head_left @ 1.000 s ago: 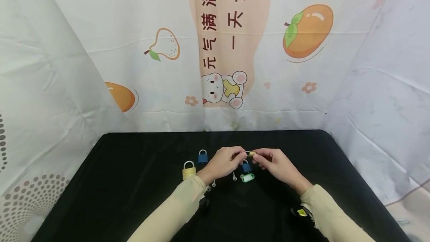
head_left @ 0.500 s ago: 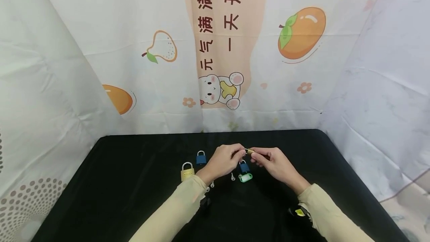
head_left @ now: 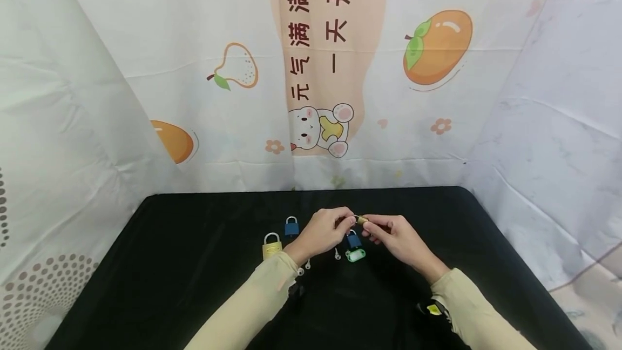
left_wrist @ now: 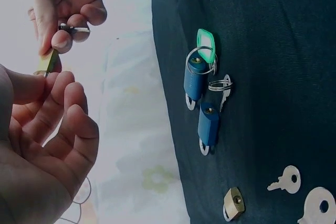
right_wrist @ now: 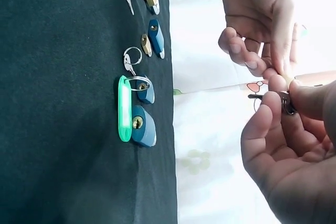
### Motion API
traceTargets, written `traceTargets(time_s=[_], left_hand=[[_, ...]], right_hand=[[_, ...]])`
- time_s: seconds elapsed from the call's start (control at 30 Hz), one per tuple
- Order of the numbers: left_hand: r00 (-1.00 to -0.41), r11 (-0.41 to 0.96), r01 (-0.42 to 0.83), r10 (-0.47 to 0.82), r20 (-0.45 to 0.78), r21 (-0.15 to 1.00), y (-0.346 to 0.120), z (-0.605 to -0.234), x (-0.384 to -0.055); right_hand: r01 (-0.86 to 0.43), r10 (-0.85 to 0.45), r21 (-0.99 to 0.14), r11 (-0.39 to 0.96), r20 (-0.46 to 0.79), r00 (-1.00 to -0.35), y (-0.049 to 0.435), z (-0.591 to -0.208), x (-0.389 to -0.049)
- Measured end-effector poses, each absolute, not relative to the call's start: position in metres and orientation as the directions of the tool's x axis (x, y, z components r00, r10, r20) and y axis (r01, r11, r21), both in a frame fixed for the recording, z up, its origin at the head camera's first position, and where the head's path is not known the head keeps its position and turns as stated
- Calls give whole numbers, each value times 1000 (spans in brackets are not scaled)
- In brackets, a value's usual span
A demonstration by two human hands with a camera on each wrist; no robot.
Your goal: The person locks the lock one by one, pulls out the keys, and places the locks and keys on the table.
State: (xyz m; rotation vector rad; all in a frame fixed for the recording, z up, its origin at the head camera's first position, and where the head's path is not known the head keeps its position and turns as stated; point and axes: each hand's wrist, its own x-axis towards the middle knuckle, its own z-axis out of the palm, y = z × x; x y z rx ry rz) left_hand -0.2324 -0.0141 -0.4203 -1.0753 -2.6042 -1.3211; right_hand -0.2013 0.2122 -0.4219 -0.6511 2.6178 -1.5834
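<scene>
Both hands meet over the far part of the table, raised with a small brass padlock (head_left: 361, 220) between their fingertips. My left hand (head_left: 324, 234) pinches its shackle end. The thumb and fingers of my right hand (head_left: 402, 236) grip the brass body. A small key (left_wrist: 79, 29) sticks out between the right hand's fingers, with rings (right_wrist: 287, 103) beside it. Below the hands lies a blue padlock (head_left: 353, 240) next to a green key tag (head_left: 356, 255). The left hand partly hides the padlock's shackle.
Left of the hands are another blue padlock (head_left: 291, 228) and a large brass padlock (head_left: 271, 247). A small brass padlock (right_wrist: 146, 45) lies near them. Loose keys (left_wrist: 286, 180) and a ringed key (right_wrist: 129, 65) are on the black cloth (head_left: 204, 263). A printed curtain (head_left: 233, 123) hangs behind.
The head view shifts slightly. Both hands stay together on the small brass padlock, which now tilts a little more, its body lower toward the right hand.
</scene>
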Motion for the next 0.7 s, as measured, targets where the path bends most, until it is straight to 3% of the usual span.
traceTargets(time_s=[0.5,0.7], left_hand=[[-783,394,522,573,242,756,-20,-415,-235],[-757,382,535,612,227,754,-14,-413,-238]], right_hand=[[-287,-395,-889,357,134,-909,209,-429,-199],[-264,-368,-910,319,138,-919,209,-432,-196]])
